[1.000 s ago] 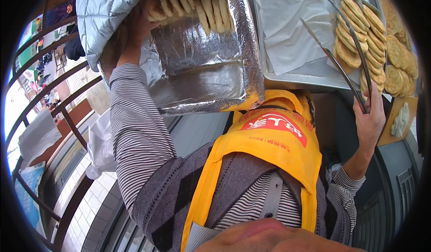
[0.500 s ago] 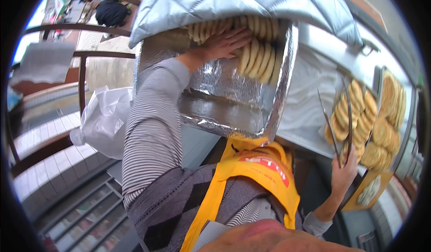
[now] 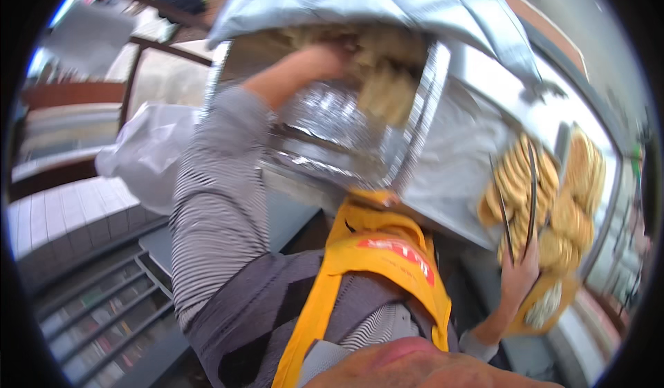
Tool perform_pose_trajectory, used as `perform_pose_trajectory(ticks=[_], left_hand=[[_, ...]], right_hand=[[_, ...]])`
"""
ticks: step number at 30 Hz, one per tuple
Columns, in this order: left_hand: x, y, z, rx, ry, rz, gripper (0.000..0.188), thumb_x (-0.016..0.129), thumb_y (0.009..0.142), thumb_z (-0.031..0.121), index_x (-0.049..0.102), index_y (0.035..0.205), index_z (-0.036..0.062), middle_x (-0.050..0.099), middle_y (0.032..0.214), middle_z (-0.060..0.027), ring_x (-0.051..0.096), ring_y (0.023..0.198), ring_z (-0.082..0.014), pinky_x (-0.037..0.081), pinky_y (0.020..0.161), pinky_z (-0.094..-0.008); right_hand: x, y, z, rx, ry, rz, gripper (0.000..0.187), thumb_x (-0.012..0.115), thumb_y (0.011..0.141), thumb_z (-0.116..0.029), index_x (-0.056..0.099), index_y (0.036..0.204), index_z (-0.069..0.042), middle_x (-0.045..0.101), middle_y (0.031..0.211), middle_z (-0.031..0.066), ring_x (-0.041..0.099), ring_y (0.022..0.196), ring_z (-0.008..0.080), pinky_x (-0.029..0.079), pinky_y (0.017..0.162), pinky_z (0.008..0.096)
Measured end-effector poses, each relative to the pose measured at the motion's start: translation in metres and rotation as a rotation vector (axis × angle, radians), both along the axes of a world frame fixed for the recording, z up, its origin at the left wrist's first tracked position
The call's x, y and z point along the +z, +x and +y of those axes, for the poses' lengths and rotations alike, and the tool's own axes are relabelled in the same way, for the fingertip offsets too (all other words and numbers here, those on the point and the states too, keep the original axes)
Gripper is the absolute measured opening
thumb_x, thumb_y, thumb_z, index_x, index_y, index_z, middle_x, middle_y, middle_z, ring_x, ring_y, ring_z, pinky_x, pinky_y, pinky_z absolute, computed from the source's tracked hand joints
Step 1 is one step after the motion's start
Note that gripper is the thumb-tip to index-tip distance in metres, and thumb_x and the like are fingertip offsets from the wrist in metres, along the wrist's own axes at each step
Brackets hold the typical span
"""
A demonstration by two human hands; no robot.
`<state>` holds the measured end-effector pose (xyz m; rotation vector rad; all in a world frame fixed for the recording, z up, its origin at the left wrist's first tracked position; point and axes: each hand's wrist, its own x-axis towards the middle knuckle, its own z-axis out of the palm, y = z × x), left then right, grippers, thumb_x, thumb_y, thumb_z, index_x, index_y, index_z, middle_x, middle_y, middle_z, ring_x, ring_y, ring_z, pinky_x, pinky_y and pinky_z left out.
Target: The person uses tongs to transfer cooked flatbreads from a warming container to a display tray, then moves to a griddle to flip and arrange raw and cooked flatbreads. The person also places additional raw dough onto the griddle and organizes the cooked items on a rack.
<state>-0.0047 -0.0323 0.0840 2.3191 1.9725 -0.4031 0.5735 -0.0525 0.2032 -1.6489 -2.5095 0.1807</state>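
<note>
My left hand (image 3: pixel 328 61) reaches into a foil-lined box (image 3: pixel 420 111), at the rows of pale flat breads (image 3: pixel 386 94) along its far side. Motion smears its fingers, so I cannot see whether they grip a bread. Over at the right, my right hand (image 3: pixel 519 274) is closed around the near end of dark metal tongs (image 3: pixel 532 198). Their two arms stand apart, pointing away from me above a pile of browned flat breads (image 3: pixel 489 211). Nothing shows clamped between the tong tips.
A silvery quilted cover (image 3: pixel 360 1) hangs over the box's far part. Crumpled white sheeting (image 3: pixel 456 146) lies between box and browned breads. More breads (image 3: pixel 584 163) stand at the far right. A white plastic bag (image 3: pixel 155 153) hangs left of the box, near brown rails (image 3: pixel 166 49).
My left hand has shifted slightly among the pale breads and blurred. The right hand still holds the tongs. The whole view has swung a little.
</note>
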Motion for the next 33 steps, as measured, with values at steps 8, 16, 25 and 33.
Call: perform_pose_trajectory(ticks=[8, 16, 25, 33], left_hand=[[0.208, 0.135, -0.102, 0.002, 0.0, -0.783, 0.066, 0.078, 0.076, 0.014, 0.054, 0.136, 0.0018, 0.056, 0.137, -0.0182, 0.056, 0.126, -0.0322, 0.045, 0.101, -0.0393], [-0.029, 0.396, -0.053, 0.537, -0.445, -1.23, 0.068, 0.071, 0.089, 0.028, 0.043, 0.142, -0.0046, 0.061, 0.127, -0.019, 0.065, 0.109, -0.0252, 0.052, 0.091, -0.0343], [-0.153, 0.496, 0.021, 1.383, -0.486, -1.794, 0.053, 0.065, 0.087, 0.019, 0.044, 0.13, -0.0058, 0.056, 0.121, -0.0201, 0.061, 0.103, -0.0323, 0.054, 0.084, -0.0482], [-0.112, 0.495, 0.048, 1.427, -0.509, -1.737, 0.046, 0.061, 0.086, 0.019, 0.048, 0.124, -0.0046, 0.059, 0.118, -0.0145, 0.065, 0.092, -0.0333, 0.039, 0.096, -0.057]], right_hand=[[-0.016, 0.089, 0.033, -0.236, -0.075, -0.069, 0.063, 0.078, 0.079, -0.02, 0.051, 0.131, 0.002, 0.061, 0.096, 0.0148, 0.061, 0.088, 0.0339, 0.051, 0.076, 0.0447], [-0.042, 0.187, 0.022, -0.208, -0.124, -0.099, 0.069, 0.081, 0.076, -0.024, 0.051, 0.132, 0.004, 0.062, 0.097, 0.0145, 0.062, 0.094, 0.032, 0.053, 0.077, 0.0423], [-0.053, 0.216, 0.015, 0.066, -0.059, -0.258, 0.078, 0.084, 0.068, -0.019, 0.05, 0.135, 0.003, 0.06, 0.103, 0.0134, 0.06, 0.098, 0.0304, 0.051, 0.085, 0.0379], [-0.067, 0.216, 0.037, 0.166, 0.021, -0.299, 0.075, 0.082, 0.067, -0.016, 0.052, 0.133, 0.003, 0.059, 0.102, 0.0126, 0.06, 0.096, 0.0276, 0.051, 0.083, 0.0368]])
